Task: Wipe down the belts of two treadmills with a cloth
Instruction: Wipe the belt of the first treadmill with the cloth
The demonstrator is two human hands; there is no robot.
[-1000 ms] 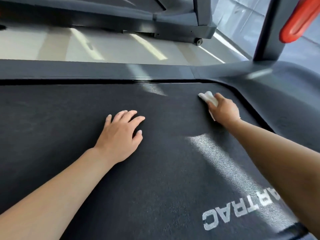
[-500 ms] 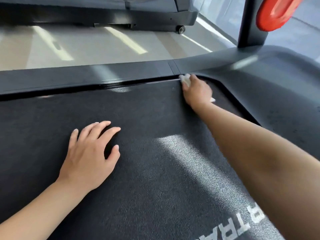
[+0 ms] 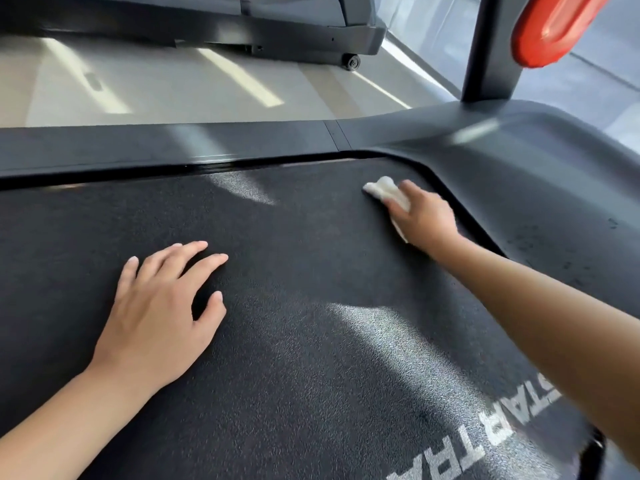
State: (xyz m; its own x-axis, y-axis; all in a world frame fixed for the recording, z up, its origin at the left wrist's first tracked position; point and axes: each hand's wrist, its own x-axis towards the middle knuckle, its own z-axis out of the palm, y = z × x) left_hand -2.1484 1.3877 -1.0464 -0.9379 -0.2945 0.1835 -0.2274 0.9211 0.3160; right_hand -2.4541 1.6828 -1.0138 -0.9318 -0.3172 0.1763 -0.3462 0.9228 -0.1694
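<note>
Black, grainy rubber makes up the treadmill belt (image 3: pixel 294 341), which fills most of the view and is crossed by pale streaks of light. A white cloth (image 3: pixel 386 194) is held against the belt by the right hand (image 3: pixel 420 218), whose fingers are curled over it near the belt's far right corner; the cloth's bunched end is seen beyond the fingertips and a thin edge shows under the palm. The left hand (image 3: pixel 157 317) is laid flat on the belt, well apart from the cloth, with fingers spread and nothing held. White lettering (image 3: pixel 512 434) is printed on the belt at the lower right. The belt is bordered on its far edge by a dark grey side rail (image 3: pixel 173 147) and on the right by a curved grey motor cover (image 3: pixel 540 174), just beside the cloth. A dark upright post (image 3: pixel 491 50) rises from that cover, and a red handle (image 3: pixel 554 26) is seen beside it. Beyond the rail, a pale floor (image 3: pixel 156 88) and the base of a second treadmill (image 3: pixel 277 32) with a small wheel (image 3: pixel 350 61) are visible.
</note>
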